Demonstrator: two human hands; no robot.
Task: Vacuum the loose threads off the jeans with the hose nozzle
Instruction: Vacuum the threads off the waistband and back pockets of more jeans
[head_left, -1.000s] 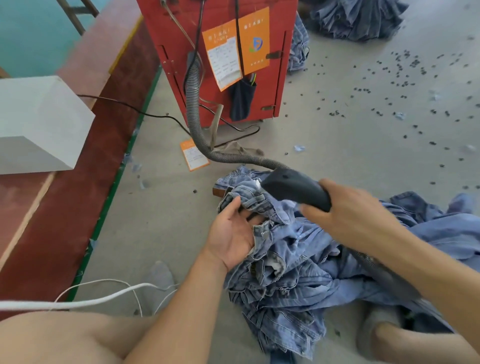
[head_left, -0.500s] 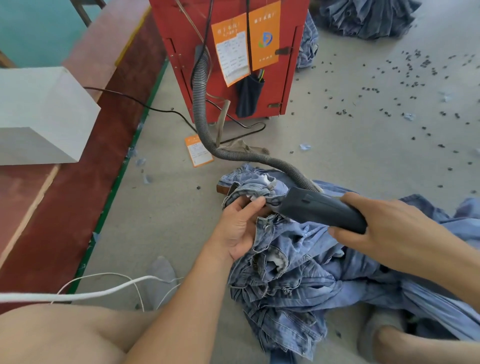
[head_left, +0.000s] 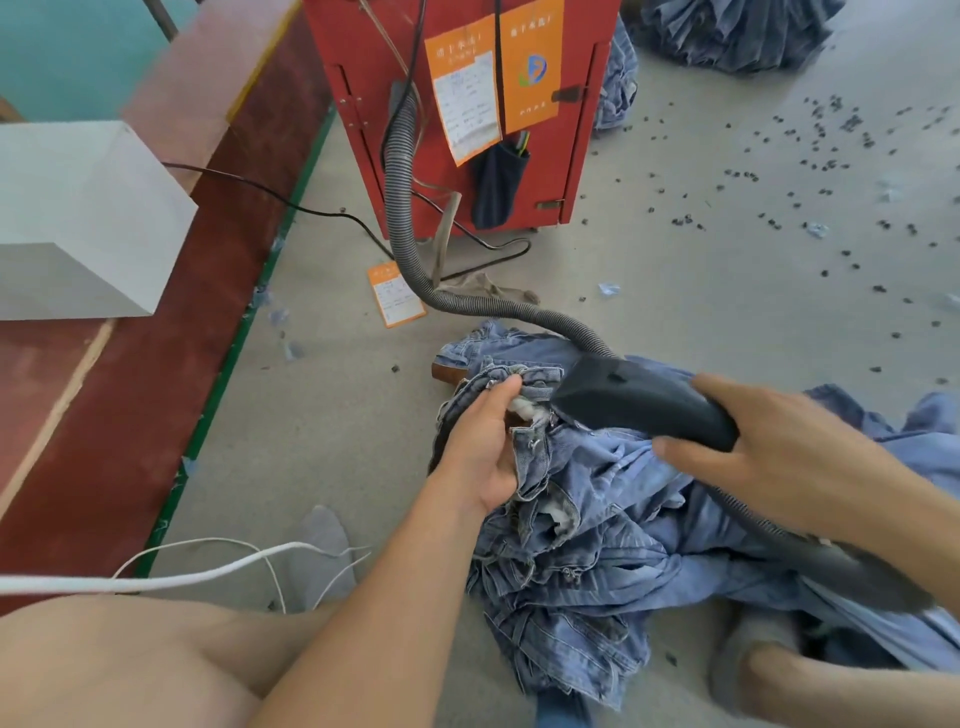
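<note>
Vacuuming under way | right hand (head_left: 795, 457) wrapped round nozzle (head_left: 639, 397) at jeans (head_left: 597, 519) waistband | left hand (head_left: 483, 447) pinched denim | most fabric apparently outstanding

Both forearms are bare, with no sleeves, watch or rings in view. The left hand (head_left: 480, 457) and right hand (head_left: 779, 457) wear no gloves. The legs are bare at the knee and shin. Each foot wears what looks like a grey sock (head_left: 322, 551), though the right one is blurred.
</note>
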